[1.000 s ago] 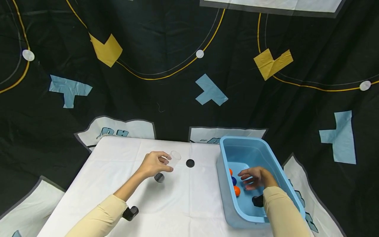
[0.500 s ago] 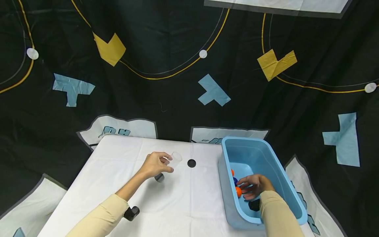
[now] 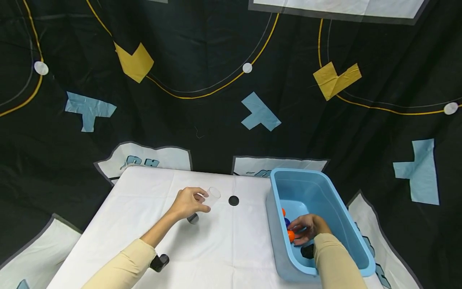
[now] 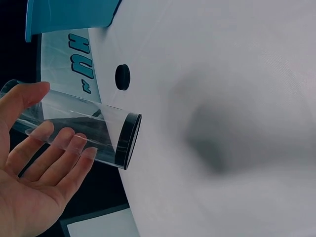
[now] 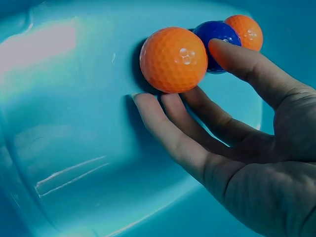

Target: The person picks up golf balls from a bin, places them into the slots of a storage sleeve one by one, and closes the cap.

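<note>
My left hand [image 3: 189, 204] grips a clear plastic tube [image 4: 109, 116] over the white table, thumb on one side and fingers on the other. The tube is tilted, with a black cap [image 4: 128, 141] on its lower end and an open rim at the top. Inside the blue bin [image 3: 272, 216], my right hand [image 3: 308, 226] reaches down beside the golf balls. In the right wrist view its fingertips are right at the lower edge of the near orange golf ball [image 5: 174, 60], while the thumb overlaps the blue golf ball [image 5: 213, 32]. Another orange golf ball [image 5: 245, 32] lies behind.
A round black cap [image 3: 233, 200] lies on the white table [image 3: 249, 241] between the tube and the bin. The bin's high walls surround my right hand. Behind the table hangs a black cloth [image 3: 202, 132] with tape shapes.
My right hand has moved left and down inside the bin, up to the golf balls. The left hand keeps holding the tube in nearly the same place.
</note>
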The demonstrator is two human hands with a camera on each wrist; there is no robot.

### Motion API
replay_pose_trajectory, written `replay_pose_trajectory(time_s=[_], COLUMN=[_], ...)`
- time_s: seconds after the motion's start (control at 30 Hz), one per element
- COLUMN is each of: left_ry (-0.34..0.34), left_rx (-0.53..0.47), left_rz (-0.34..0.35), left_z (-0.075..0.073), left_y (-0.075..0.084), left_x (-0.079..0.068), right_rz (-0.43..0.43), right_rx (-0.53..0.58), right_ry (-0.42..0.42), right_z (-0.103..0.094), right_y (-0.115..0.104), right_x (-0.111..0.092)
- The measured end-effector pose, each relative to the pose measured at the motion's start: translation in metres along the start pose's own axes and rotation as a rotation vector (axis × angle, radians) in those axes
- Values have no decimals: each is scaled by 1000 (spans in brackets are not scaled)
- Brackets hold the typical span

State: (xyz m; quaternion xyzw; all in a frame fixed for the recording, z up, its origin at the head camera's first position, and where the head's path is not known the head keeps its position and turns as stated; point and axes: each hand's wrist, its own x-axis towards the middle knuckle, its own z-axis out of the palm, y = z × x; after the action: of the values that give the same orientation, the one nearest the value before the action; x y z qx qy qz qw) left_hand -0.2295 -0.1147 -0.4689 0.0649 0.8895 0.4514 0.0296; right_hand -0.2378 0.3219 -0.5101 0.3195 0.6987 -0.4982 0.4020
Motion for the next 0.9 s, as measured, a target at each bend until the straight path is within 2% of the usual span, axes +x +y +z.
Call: replay_pose_trajectory(time_s=[0.27, 0.63, 0.9], left_ry=[12, 20, 29], left_rx=[19, 29, 35], left_rz=[-1, -19, -14], left_z=[-1, -3, -3], left_y=[-1, -2, -2], left_x=[1, -1, -2], right_rz=[-35, -4, 18], right_rx=[13, 23, -26], right_ry=[15, -13, -57], right_z=[-1, 0, -6], right_y=[2, -1, -2], right_x=[5, 5, 3])
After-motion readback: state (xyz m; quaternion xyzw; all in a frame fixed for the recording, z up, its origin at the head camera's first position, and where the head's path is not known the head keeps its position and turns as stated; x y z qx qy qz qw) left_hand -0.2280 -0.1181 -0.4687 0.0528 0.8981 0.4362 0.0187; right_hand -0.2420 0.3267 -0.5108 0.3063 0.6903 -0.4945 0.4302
